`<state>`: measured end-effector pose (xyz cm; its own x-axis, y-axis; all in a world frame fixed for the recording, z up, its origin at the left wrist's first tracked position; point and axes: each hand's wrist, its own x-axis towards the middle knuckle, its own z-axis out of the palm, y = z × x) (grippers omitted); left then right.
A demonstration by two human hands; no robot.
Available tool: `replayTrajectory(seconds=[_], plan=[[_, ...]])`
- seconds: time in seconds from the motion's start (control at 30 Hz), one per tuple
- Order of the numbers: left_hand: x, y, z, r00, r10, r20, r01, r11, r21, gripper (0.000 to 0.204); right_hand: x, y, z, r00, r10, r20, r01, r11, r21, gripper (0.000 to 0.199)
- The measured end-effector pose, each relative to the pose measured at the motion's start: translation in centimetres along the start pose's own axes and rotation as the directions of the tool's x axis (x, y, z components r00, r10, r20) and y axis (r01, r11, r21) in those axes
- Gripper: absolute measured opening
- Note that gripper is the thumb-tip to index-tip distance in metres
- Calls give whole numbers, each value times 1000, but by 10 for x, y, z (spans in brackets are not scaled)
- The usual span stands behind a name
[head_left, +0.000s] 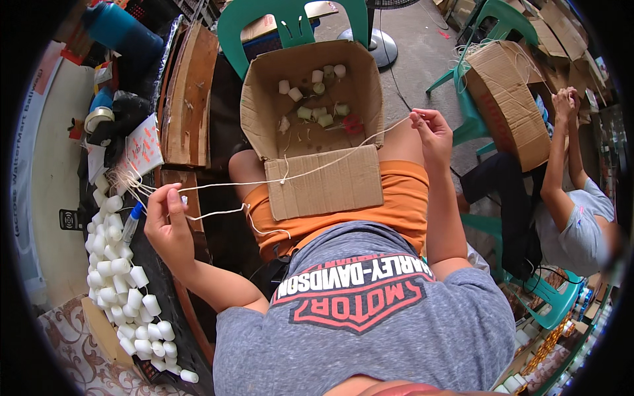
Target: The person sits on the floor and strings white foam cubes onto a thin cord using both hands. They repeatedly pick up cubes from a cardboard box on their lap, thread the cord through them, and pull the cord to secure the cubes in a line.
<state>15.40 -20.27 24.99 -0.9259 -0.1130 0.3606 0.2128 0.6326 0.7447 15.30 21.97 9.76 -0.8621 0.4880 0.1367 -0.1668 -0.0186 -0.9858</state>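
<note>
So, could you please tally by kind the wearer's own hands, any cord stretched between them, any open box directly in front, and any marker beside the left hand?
Hands: 2 (left hand, right hand)
Stretched cord: 1
Open cardboard box: 1
Blue-capped marker: 1
Total: 5
</note>
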Motion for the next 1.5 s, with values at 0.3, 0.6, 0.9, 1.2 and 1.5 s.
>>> replayTrajectory(seconds=[0.3, 0.6, 0.9, 1.2, 1.5], plan=[[-21, 25, 79, 844, 139, 518, 234, 774, -588, 29, -44, -51, 96, 854, -275, 442, 418, 869, -266, 38], [27, 7, 78, 926, 374, -42, -369, 924, 103, 14, -67, -55, 103, 554, 306, 774, -267, 946, -183, 16], [50, -45, 26, 888, 250, -385, -94, 920, 380, 15, 6, -55, -42, 818, 366, 445, -177, 895, -410, 23], [53, -43, 53, 993, 115, 1, -104, 891, 441, 15, 25, -49, -50, 976, 216, 27, -216, 976, -4, 25], [20, -44, 134, 880, 116, 461, -328, 850, 412, 33, 24, -17, -36, 958, 269, -95, -247, 949, 196, 13]])
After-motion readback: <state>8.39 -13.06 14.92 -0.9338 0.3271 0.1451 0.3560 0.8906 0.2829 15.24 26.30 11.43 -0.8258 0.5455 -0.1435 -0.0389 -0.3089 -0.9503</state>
